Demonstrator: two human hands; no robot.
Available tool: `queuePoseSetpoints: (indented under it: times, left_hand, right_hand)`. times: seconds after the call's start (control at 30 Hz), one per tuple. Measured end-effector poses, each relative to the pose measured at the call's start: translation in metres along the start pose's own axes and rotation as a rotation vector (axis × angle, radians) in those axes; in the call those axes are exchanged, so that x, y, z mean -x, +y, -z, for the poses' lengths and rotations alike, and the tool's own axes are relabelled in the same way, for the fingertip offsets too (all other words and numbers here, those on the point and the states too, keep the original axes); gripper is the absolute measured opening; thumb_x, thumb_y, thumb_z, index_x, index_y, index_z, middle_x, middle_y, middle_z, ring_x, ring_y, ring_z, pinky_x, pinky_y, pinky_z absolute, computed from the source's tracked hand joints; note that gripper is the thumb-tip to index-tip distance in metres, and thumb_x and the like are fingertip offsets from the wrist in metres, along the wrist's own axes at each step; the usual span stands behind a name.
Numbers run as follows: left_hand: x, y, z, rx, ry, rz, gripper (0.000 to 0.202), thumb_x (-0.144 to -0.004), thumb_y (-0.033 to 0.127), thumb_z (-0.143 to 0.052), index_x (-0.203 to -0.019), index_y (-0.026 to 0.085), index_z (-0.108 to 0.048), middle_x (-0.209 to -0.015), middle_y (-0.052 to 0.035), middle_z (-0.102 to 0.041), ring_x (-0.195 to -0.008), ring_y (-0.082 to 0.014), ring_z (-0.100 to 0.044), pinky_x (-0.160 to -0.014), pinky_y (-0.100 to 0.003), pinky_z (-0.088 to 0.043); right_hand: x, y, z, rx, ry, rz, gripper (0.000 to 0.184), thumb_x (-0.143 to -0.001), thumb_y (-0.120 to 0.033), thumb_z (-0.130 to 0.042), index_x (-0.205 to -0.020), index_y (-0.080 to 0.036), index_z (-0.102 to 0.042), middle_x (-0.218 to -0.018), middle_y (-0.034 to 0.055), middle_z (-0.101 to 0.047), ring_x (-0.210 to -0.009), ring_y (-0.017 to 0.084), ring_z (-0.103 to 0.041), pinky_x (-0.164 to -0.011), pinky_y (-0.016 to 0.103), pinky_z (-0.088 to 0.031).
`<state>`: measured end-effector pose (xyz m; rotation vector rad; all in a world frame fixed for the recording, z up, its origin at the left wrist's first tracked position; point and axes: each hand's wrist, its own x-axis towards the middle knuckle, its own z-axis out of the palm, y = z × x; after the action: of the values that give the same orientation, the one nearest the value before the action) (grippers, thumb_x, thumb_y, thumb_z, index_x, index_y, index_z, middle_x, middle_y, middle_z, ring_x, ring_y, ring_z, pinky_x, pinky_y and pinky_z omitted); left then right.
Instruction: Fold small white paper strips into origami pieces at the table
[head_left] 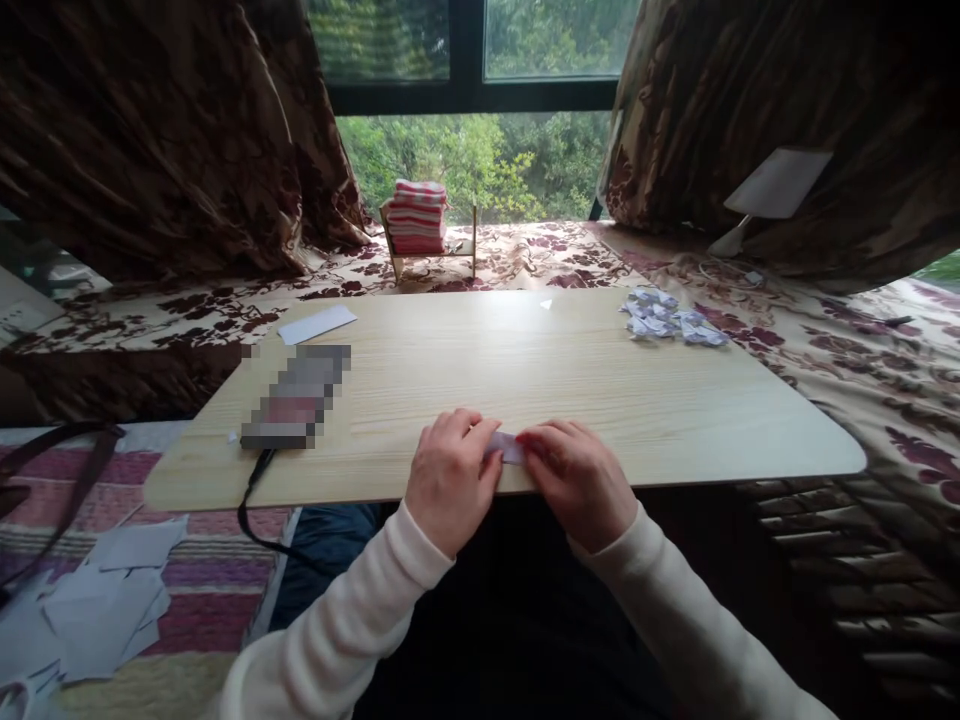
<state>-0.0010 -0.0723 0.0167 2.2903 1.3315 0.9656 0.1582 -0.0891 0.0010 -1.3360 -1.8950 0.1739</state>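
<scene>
While the left hand (pixel 448 478) has thumb and fingers (pixel 481 432) clamped on one end of a strip (pixel 510 448), the right hand (pixel 581 478) pinches the other end the same way, so both sets of fingers are closed, with the strip bridging the small gap between them. Strip is pale paper, partly hidden by the fingers; sits at the near edge of the worktop (pixel 465 370), can't tell if it touches the surface. White sleeves (pixel 337 612) run back from both hands. Left of the fingers, on the worktop: a pixelated object (pixel 300 395), details masked, black strap (pixel 244 515) trailing off it over the near edge. Tiny scrap (pixel 232 437) just beside it, on the side away from the fingers. White card (pixel 318 324) past that object, farther from the fingers. Ahead of the fingers, near the far edge, a small white chip (pixel 547 304). Ahead and right of the fingers, pile of white paper bits (pixel 660 320) at the far corner, folded or crumpled, can't tell which. Well past the fingers, beyond the worktop: rack (pixel 474 245) with striped towels (pixel 418 217) stacked in it, on floral cloth (pixel 555 252), window (pixel 465 97) behind, curtains (pixel 225 120) both sides. Lamp (pixel 778 183) ahead and far right of the fingers. Low and left of the fingers, off the worktop, loose sheets (pixel 105 610) overlap on a striped quilt (pixel 206 600).
</scene>
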Motion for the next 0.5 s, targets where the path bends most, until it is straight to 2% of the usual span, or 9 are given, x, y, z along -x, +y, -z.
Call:
queuePoseSetpoints:
  times: [0.03,0.07,0.17,0.3,0.5]
  left_hand:
    - [0.0,-0.002,0.0,-0.031,0.0,-0.027,0.027,-0.08,0.011,-0.055,-0.105,0.014,-0.064,-0.105,-0.0112,-0.061,-0.1,-0.027,-0.051,-0.09,-0.045,-0.039]
    - [0.001,-0.004,0.001,-0.105,0.001,-0.108,0.027,-0.083,0.011,-0.05,-0.106,0.015,-0.064,-0.106,-0.0109,-0.061,-0.101,-0.0265,-0.051,-0.089,-0.045,-0.04]
    - [-0.002,-0.01,0.003,-0.146,-0.044,-0.273,0.025,-0.089,0.012,-0.046,-0.107,0.012,-0.063,-0.102,-0.0093,-0.064,-0.096,-0.0233,-0.053,-0.087,-0.041,-0.042]
    - [-0.011,-0.015,0.005,-0.132,-0.115,-0.267,0.023,-0.088,0.012,-0.049,-0.106,0.011,-0.063,-0.101,-0.0076,-0.065,-0.093,-0.0223,-0.052,-0.087,-0.04,-0.041]
    - [-0.02,-0.029,0.003,-0.108,-0.14,-0.326,0.026,-0.089,0.016,-0.046,-0.108,0.01,-0.063,-0.1,-0.006,-0.067,-0.089,-0.0222,-0.051,-0.086,-0.039,-0.038]
  right_hand:
    - [0.0,0.0,0.001,0.008,-0.017,0.002,0.016,-0.082,-0.013,-0.051,-0.088,-0.019,-0.065,-0.082,0.0066,-0.066,-0.081,0.021,-0.058,-0.077,0.036,-0.047]
    - [-0.001,0.0,0.002,0.015,-0.033,0.003,0.017,-0.083,-0.014,-0.051,-0.09,-0.018,-0.066,-0.083,0.0069,-0.065,-0.081,0.021,-0.058,-0.077,0.037,-0.047]
    - [-0.005,0.0,0.004,0.06,-0.066,0.035,0.02,-0.086,-0.014,-0.049,-0.097,-0.015,-0.066,-0.085,0.009,-0.064,-0.081,0.022,-0.056,-0.074,0.038,-0.047]
    - [-0.01,0.004,0.009,0.129,-0.134,0.07,0.021,-0.087,-0.013,-0.05,-0.101,-0.012,-0.066,-0.086,0.0105,-0.062,-0.079,0.021,-0.054,-0.07,0.037,-0.046]
    - [-0.012,0.009,0.013,0.248,-0.262,0.126,0.028,-0.089,-0.013,-0.048,-0.114,-0.011,-0.061,-0.092,0.011,-0.063,-0.085,0.021,-0.055,-0.073,0.036,-0.043]
